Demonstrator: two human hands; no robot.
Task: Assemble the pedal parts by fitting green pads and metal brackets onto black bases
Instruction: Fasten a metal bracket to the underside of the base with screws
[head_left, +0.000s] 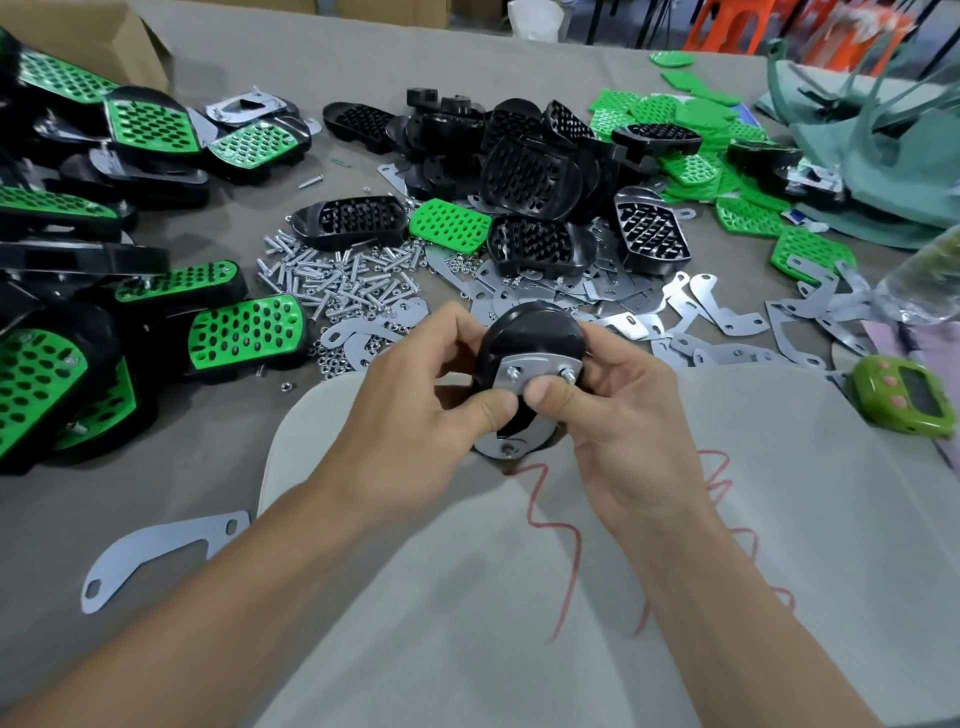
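Observation:
I hold one black pedal base (535, 335) upside down above the table's near middle. A metal bracket (537, 371) lies across its underside, with two bolt ends poking up through it. My left hand (415, 405) grips the base from the left, thumb pressed on the bracket's lower edge. My right hand (618, 410) grips it from the right, thumb beside the left one. The pedal's top face is hidden. Loose black bases (524, 174) are piled at the back middle, and a loose green pad (451, 226) lies in front of them.
Finished green-topped pedals (244, 332) crowd the left side. Bolts and nuts (332, 283) are scattered mid-table, with flat metal brackets (696, 306) spread to the right. One bracket (156, 551) lies near left. Green pads (691, 119) heap at the back right; a green timer (904, 400) sits at right.

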